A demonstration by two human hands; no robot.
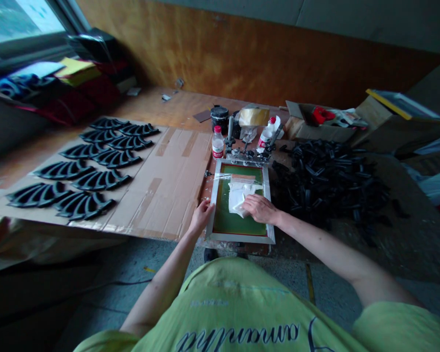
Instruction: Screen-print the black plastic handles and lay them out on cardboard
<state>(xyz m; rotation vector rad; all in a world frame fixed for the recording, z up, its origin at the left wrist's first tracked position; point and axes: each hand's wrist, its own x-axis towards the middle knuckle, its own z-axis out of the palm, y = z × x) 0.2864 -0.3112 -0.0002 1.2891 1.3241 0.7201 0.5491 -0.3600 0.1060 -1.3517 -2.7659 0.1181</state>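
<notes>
A screen printing frame (217,195) with a silver rim and green mesh lies before me, clamped at its far end to a metal hinge fixture (247,155). My left hand (204,211) grips the left rim of this frame, fingers closed on it. On the mesh, my right hand (258,208) presses a crumpled white cloth (237,194), its fingers bent over the cloth's right edge. A brown strip (242,178) with clear film lies across the mesh just beyond the cloth. What lies beneath the frame is hidden.
Cardboard (165,181) at left bears rows of fanned black parts (84,203). A heap of black pieces (333,181) is at right. Behind the frame stand a red-capped bottle (217,143), another bottle (267,134) and a black tub (219,117). An open carton (315,128) sits back right.
</notes>
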